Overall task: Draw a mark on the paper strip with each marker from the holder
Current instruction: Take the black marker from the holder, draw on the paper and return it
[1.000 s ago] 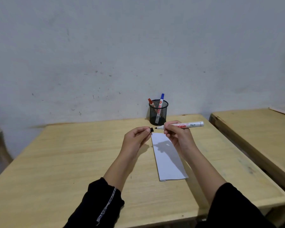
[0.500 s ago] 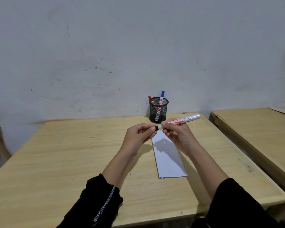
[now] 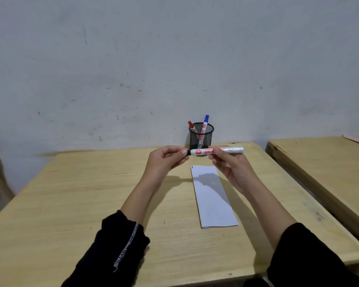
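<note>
Raised and levelled since half a second ago: black marker (image 3: 216,151), with cap end now pressed up against barrel, where a second ago cap and tip stood apart.

Far left: bare wooden desk (image 3: 91,193), dark sleeve at lower edge.

Left of centre: left hand (image 3: 166,157), thumb and fingertips pinched shut on black cap at marker's left end. Whether cap is fully seated, impossible to tell; probably being snapped on.

Centre: marker held horizontal above desk, white barrel with red print, directly in front of black mesh holder (image 3: 201,135) standing at wall. Inside holder, red marker (image 3: 191,125) leaning left and blue marker (image 3: 205,122) leaning right, both capped and upright-ish.

Below marker: white paper strip (image 3: 212,195) lying flat on desk, long side running toward viewer, small dark mark at far left corner.

Right of centre: right hand (image 3: 230,164), fingers closed around middle of barrel.

Far right: second desk (image 3: 319,162), well apart.

Handling, as judgement: marker light, rigid, smooth plastic, likely slippery; best gripped mid-barrel, cap pinched at its end. Paper thin, floppy, prone to sliding under a stroke; worth pinning with free hand.
</note>
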The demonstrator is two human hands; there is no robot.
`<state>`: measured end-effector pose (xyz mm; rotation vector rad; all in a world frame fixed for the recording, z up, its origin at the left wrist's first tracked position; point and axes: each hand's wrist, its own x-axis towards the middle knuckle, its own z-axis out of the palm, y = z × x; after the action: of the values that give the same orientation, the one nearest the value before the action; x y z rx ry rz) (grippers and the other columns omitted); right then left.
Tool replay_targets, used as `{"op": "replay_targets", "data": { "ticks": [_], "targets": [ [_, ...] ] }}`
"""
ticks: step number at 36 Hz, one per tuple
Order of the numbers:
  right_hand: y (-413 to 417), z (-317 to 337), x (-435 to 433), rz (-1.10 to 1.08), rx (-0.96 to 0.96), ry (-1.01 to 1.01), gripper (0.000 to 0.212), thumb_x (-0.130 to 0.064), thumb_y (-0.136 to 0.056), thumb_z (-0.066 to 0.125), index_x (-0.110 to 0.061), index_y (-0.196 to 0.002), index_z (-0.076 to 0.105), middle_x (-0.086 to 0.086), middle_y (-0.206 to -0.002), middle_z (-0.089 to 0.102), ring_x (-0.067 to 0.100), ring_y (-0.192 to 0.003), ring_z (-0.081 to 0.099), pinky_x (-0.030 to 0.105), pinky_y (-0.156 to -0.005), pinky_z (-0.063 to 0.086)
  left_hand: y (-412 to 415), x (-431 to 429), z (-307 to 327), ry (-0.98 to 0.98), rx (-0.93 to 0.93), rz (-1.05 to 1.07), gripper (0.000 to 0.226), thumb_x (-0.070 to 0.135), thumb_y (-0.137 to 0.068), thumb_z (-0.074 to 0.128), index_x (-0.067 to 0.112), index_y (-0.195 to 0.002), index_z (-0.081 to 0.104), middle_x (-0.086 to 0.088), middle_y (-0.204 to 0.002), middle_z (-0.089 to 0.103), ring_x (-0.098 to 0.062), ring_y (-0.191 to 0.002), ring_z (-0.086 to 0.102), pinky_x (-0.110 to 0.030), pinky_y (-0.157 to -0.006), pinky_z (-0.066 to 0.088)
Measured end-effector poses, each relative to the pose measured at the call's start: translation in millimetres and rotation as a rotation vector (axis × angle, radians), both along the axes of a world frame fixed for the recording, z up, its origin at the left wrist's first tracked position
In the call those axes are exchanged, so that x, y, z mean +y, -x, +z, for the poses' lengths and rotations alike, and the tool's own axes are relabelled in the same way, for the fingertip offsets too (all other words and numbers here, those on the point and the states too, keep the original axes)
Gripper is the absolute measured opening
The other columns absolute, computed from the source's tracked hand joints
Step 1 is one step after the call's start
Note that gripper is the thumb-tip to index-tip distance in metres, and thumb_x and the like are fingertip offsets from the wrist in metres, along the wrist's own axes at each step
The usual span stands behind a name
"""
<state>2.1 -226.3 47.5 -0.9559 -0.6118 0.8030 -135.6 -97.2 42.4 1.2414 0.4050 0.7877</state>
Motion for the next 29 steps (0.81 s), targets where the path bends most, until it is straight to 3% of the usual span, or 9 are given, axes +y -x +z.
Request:
{"op": "replay_targets", "data": {
  "ticks": [5, 8, 12, 16, 20, 22, 24, 26, 29],
  "targets": [
    [-37, 4, 8, -0.065, -0.094, 0.001, 0.012, -0.003, -0.083, 0.063, -0.002, -0.094, 0.069, -0.001, -0.075, 0.071, 0.007, -0.071, 0.065, 0.014, -0.069, 0.053, -28, 21, 19, -0.021, -0.036, 0.059, 0.012, -0.001, -0.08, 0.067, 0.002, -0.091, 0.068, -0.003, -0.073, 0.075, -0.014, -0.071, 0.072, -0.017, -0.072, 0.057],
    [-38, 9, 12, -0.093, -0.311, 0.071, 0.011, -0.001, -0.08, 0.067, -0.006, -0.089, 0.072, 0.003, -0.076, 0.07, 0.013, -0.073, 0.064, 0.017, -0.07, 0.054, -37, 24, 31, -0.027, -0.067, 0.132, 0.012, 0.0, -0.081, 0.067, 0.006, -0.09, 0.068, -0.004, -0.077, 0.073, -0.012, -0.072, 0.07, -0.018, -0.076, 0.057],
    [-47, 12, 32, -0.132, -0.621, 0.243, 0.013, 0.0, -0.074, 0.073, -0.008, -0.084, 0.072, 0.011, -0.077, 0.068, 0.019, -0.067, 0.061, 0.02, -0.057, 0.049, -67, 34, 42, -0.06, -0.072, 0.172, 0.011, 0.002, -0.081, 0.069, 0.01, -0.089, 0.068, -0.006, -0.082, 0.072, -0.009, -0.074, 0.069, -0.017, -0.073, 0.056],
    [-33, 7, 38, -0.09, -0.712, 0.283, 0.016, 0.001, -0.073, 0.073, -0.011, -0.084, 0.069, 0.009, -0.076, 0.065, 0.018, -0.067, 0.057, 0.024, -0.069, 0.051, -77, 25, 43, -0.196, -0.025, 0.162, 0.01, 0.008, -0.082, 0.069, 0.011, -0.092, 0.068, -0.008, -0.088, 0.071, -0.011, -0.079, 0.068, -0.02, -0.077, 0.056],
    [-33, 7, 42, -0.131, -0.73, 0.292, 0.015, 0.0, -0.074, 0.072, -0.008, -0.085, 0.069, 0.006, -0.074, 0.062, 0.017, -0.065, 0.053, 0.019, -0.064, 0.049, -75, 29, 41, -0.27, 0.008, 0.19, 0.01, 0.013, -0.088, 0.063, 0.006, -0.094, 0.068, -0.007, -0.085, 0.07, -0.012, -0.079, 0.067, -0.023, -0.083, 0.055],
    [-43, 10, 46, -0.215, -0.736, 0.286, 0.013, -0.002, -0.075, 0.072, -0.009, -0.084, 0.067, 0.007, -0.076, 0.063, 0.017, -0.065, 0.055, 0.018, -0.06, 0.048, -75, 41, 32, -0.333, 0.068, 0.245, 0.007, 0.016, -0.088, 0.063, 0.012, -0.09, 0.069, -0.006, -0.085, 0.07, -0.015, -0.084, 0.066, -0.025, -0.086, 0.053],
    [-63, 17, 59, -0.319, -0.747, 0.273, 0.012, -0.006, -0.075, 0.072, -0.013, -0.079, 0.063, 0.007, -0.077, 0.063, 0.017, -0.063, 0.056, 0.022, -0.062, 0.048, -83, 62, 19, -0.411, 0.205, 0.324, 0.013, 0.018, -0.086, 0.064, 0.012, -0.097, 0.068, 0.001, -0.084, 0.066, -0.011, -0.083, 0.063, -0.013, -0.08, 0.05],
    [-79, 25, 72, -0.412, -0.78, 0.243, 0.018, -0.008, -0.077, 0.07, -0.021, -0.076, 0.058, 0.002, -0.077, 0.063, 0.011, -0.061, 0.057, 0.017, -0.062, 0.048, -91, 76, 5, -0.429, 0.345, 0.342, 0.029, 0.017, -0.083, 0.068, 0.005, -0.109, 0.063, 0.002, -0.088, 0.062, -0.007, -0.08, 0.058, -0.007, -0.073, 0.045],
    [-95, 32, 90, -0.494, -0.792, 0.197, 0.017, -0.009, -0.08, 0.067, -0.017, -0.087, 0.054, -0.001, -0.082, 0.065, -0.006, -0.063, 0.06, 0.009, -0.063, 0.049, -104, 85, -19, -0.415, 0.475, 0.256, 0.053, 0.019, -0.076, 0.075, 0.002, -0.122, 0.056, -0.009, -0.11, 0.062, -0.015, -0.096, 0.058, -0.027, -0.089, 0.049]
  ]
}}
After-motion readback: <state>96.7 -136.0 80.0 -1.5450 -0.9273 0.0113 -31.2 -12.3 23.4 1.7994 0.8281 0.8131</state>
